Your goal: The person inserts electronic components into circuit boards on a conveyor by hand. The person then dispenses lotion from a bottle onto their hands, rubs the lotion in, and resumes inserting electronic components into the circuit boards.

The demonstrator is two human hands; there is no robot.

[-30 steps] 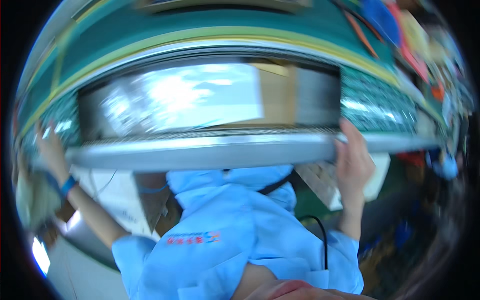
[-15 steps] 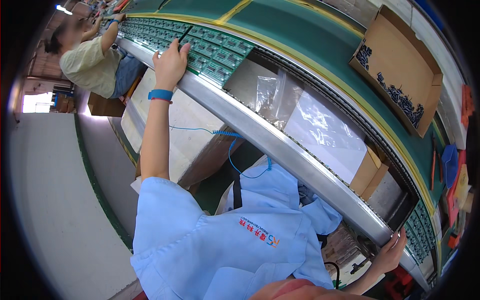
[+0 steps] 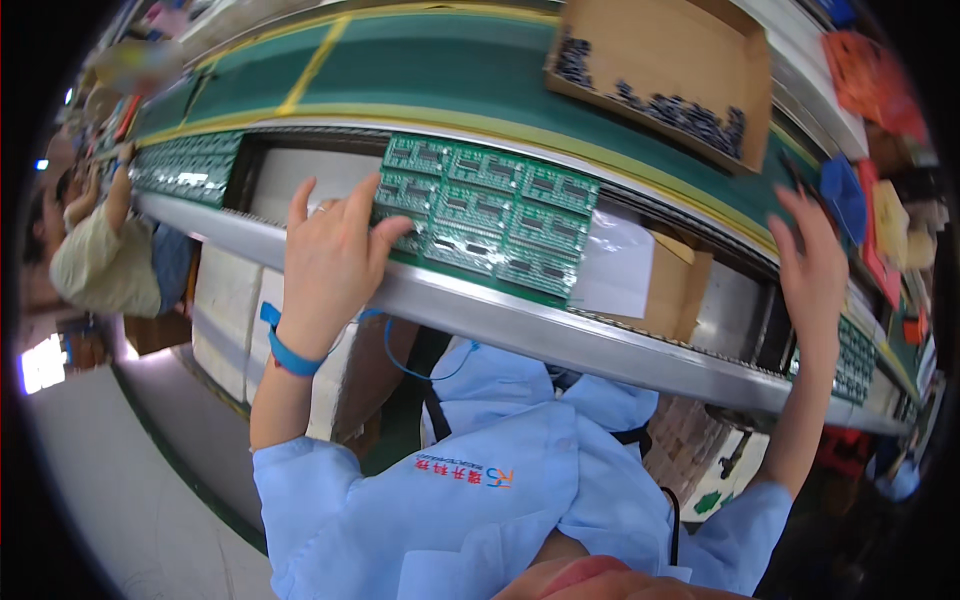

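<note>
A green circuit board panel (image 3: 480,215), made up of several small boards with dark chips, lies across the conveyor rails in front of me. My left hand (image 3: 335,250), with a blue wrist strap (image 3: 290,352) on, is at its left edge. Its fingers are spread, and the thumb and index finger touch the panel's edge without wrapping around it. My right hand (image 3: 812,260) is raised over the right part of the line, fingers apart and holding nothing. It is nearest to a blue bin (image 3: 843,200) and some slim dark tools, partly hidden by the fingers.
A cardboard box (image 3: 665,60) with many small dark components stands on the green bench surface (image 3: 430,75) beyond the rails. The metal front rail (image 3: 480,310) runs across. More panels (image 3: 190,168) lie to the left, others (image 3: 850,360) right. A co-worker (image 3: 110,255) sits far left.
The panel has slid right along the rails, leaving a gap from the panels on the left, with my left hand at its edge. My right hand has left the rail and risen. The view has turned.
</note>
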